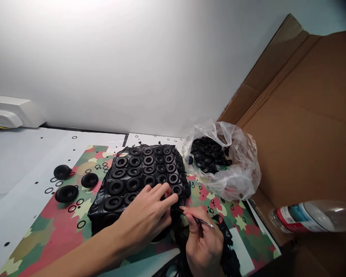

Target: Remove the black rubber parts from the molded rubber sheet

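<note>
A thick black rubber sheet (138,184) with rows of moulded round rings lies tilted before me. My left hand (148,209) rests over its near right part, fingers bent and gripping the rubber there; the thumb is mostly hidden. Close beside it, my right hand (203,238) pinches a slim tool with a shiny metal end (203,222), perhaps tweezers. The tool's dark tip points at the sheet's right edge, near my left fingertips. Thin black rubber scraps (232,256) lie under and beside my right hand.
Several loose black rubber rings (67,193) sit at the left on a camouflage-patterned mat (50,250). A clear plastic bag (242,173) holds many small black pieces. At the right stand cardboard (308,115) and a plastic bottle (314,217) on its side. A white wall rises behind.
</note>
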### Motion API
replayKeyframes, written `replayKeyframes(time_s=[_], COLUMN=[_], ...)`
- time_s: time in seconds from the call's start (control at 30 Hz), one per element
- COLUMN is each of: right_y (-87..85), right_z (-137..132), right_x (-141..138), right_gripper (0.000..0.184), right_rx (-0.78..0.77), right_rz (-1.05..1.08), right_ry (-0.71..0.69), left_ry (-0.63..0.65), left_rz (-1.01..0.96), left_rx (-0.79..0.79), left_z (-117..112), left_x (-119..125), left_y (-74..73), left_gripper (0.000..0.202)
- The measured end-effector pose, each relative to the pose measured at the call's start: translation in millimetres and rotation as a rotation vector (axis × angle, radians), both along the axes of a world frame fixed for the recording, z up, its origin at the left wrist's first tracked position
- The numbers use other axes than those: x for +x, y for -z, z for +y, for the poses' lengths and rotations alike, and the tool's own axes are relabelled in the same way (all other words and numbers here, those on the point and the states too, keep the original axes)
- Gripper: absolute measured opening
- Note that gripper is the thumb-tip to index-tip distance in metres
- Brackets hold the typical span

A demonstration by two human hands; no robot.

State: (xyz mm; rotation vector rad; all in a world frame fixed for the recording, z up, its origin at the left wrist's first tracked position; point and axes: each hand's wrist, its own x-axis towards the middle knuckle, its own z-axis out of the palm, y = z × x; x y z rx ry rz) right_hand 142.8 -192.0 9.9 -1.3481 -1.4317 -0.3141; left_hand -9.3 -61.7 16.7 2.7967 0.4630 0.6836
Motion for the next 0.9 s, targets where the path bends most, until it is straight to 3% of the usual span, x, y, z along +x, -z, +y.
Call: replayKeyframes(time_s=[0.23,0.43,0.6,0.77,0.9], right_y=[-3.8,-21.1,-24.9,-24.0,-24.0], right_z=[2.1,11.1,17.4,17.4,19.6], right_x=[5.0,18.4,22.3,19.6,20.4], right_gripper=[0.023,0.042,0.048,0.04,0.032], right_rx=[-0.049,-0.309,-0.333,-0.324,-0.341], right_rz=[0.036,0.127,0.066,0.095,0.12], right_ry=[0.179,0.189,0.165,0.141,0.14], left_ry=[0.0,0.015,0.088,0.154,0.215], left_rz=[0.005,0.039,0.078,0.093,0.072], left_rx=[-0.061,-0.017,0.043,0.057,0.063], left_z=[3.8,6.5,11.1,22.6,35.7], left_x=[1.2,3.6,-2.7,-8.3,-8.3], left_y=[4.8,-1.0,-6.4,-3.0,2.5], left_gripper=[0.022,0.022,0.027,0.032,0.021])
